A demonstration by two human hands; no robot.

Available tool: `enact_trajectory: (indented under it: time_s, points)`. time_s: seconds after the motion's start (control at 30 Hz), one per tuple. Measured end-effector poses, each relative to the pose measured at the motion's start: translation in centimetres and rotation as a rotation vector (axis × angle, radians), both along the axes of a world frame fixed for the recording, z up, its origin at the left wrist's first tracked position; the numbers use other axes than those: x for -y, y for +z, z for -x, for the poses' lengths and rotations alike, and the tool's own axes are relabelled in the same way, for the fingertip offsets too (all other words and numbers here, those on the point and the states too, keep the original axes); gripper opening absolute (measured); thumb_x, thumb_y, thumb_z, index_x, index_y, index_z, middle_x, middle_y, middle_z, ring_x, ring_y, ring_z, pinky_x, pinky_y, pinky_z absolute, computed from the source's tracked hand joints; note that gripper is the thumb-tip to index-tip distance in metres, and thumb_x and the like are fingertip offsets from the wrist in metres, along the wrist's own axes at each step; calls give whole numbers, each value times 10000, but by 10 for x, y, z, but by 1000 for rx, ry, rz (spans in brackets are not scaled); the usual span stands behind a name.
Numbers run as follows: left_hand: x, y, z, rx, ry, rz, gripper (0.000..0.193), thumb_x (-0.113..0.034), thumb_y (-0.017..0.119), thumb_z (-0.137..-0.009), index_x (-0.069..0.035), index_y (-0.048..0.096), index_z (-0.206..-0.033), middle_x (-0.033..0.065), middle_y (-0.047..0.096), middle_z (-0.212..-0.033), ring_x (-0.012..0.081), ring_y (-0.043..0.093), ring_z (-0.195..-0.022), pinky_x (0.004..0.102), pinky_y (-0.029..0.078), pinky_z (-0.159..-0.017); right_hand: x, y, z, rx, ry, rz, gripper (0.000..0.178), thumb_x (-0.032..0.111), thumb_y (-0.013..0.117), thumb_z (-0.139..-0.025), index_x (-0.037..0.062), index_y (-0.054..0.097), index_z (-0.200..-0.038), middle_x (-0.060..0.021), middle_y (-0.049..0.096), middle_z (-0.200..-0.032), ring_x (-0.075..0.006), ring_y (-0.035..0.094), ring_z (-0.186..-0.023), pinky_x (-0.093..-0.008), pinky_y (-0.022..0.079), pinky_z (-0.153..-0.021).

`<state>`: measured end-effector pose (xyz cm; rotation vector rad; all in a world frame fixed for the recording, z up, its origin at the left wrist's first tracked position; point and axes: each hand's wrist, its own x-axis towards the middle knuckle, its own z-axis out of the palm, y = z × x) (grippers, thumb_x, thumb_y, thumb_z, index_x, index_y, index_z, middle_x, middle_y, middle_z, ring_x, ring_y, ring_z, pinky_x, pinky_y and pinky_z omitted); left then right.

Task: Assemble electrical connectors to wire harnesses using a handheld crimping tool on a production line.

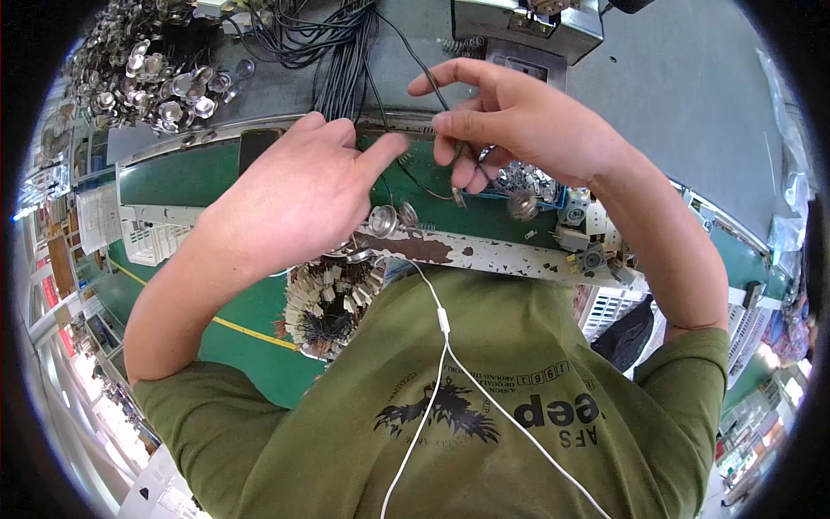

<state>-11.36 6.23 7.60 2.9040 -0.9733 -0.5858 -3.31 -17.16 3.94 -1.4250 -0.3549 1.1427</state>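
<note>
Lettering (553,413) marks the olive shirt (328,432) below hands (285,195), the right (523,117) holding wire (413,49).

Widest free rm: grey tabletop (692,112), R of metal machine (575,35). Far L blocked by metal cup pile (164,86), ctr by wire bundle (346,82). Gap btwn L hand (298,186) & R hand (523,112) tight; thin wire (421,184) crosses just below.

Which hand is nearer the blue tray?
Right: the right hand overlaps the blue tray in view, at its upper left; the left hand is farther off, to its left.
</note>
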Motion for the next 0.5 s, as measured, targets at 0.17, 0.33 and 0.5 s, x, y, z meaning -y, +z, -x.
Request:
enact_trajectory:
  time_s: [0.17,0.33,0.5]
  points:
    - [1,-5,-7,-24,-155,-69,294,-124,668,-825,-74,722,-1110,83,667,-827,270,602,-935,402,455,-880,10,0,7,150,19,66,445,171,587,-1045,55,482,-1462,-54,717,-958,-87,700,-758,-211,537,-613]
    - [7,-16,-44,156,-207,104,186,-104,674,-813,-90,744,-985,89,689,-893,263,649,-980,399,487,-858,34,5,22,240,100,76,565,72,584,-1000,77,412,-1539,-33,693,-932,-86,643,-865,-259,515,-694]
    - [24,-47,-61,266,-316,1,111,-158,667,-818,-144,758,-880,55,719,-765,244,742,-796,395,543,-719,46,11,36,374,-2,304,533,35,556,-1020,101,468,-1542,-62,729,-962,-85,676,-772,-246,531,-663]
